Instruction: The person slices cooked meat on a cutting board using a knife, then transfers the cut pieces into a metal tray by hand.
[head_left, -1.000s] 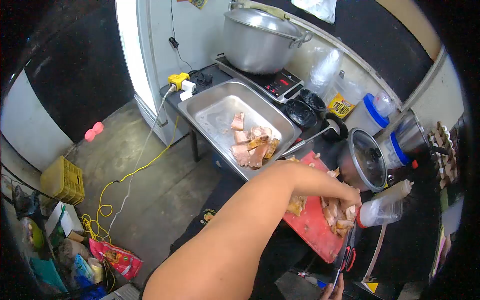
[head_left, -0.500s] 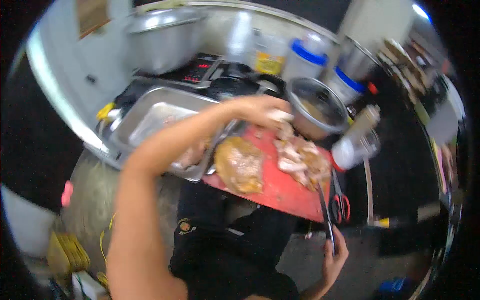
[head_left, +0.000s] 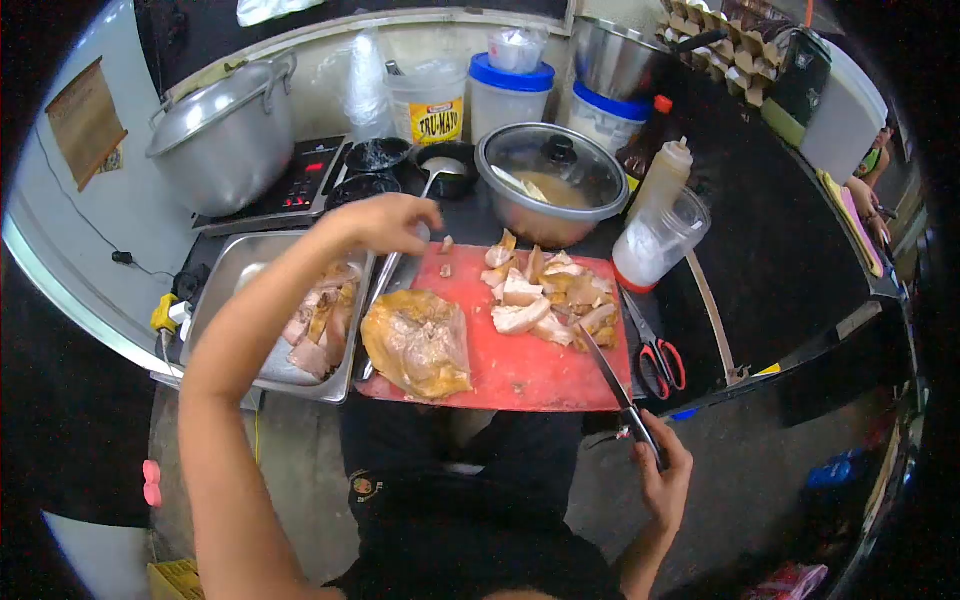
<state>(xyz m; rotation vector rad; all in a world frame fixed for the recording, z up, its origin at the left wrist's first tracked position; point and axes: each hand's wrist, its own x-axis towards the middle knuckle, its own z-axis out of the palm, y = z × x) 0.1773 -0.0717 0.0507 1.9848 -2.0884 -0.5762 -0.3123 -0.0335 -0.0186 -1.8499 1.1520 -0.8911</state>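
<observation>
My right hand (head_left: pixel 665 470) grips the black handle of a knife (head_left: pixel 612 382), its blade angled up over the right side of a red cutting board (head_left: pixel 540 385), tip at a pile of cut meat chunks (head_left: pixel 530 305). Above the board's far left corner, my left hand (head_left: pixel 395 222) hovers with bent fingers apart and nothing visible in them. A large whole piece of browned meat (head_left: pixel 418 343) lies on the board's left side. Two small scraps rest near the far edge. Left of the board, a steel tray (head_left: pixel 245 262) contains sliced meat (head_left: pixel 322 330), partly hidden behind my left forearm.
Red-handled scissors (head_left: pixel 660 365) lie right of the board. Behind it stand a lidded bowl (head_left: pixel 550 190), a squeeze bottle (head_left: pixel 662 180) and a clear container (head_left: pixel 655 245). A large pot (head_left: pixel 225 140) sits on an induction cooker (head_left: pixel 300 185). Another person's hand (head_left: pixel 868 210) shows far right.
My left hand has moved left, away from the meat pile, and no longer shows the pale piece at its fingers. The right hand still holds the knife. The camera view has shifted.
</observation>
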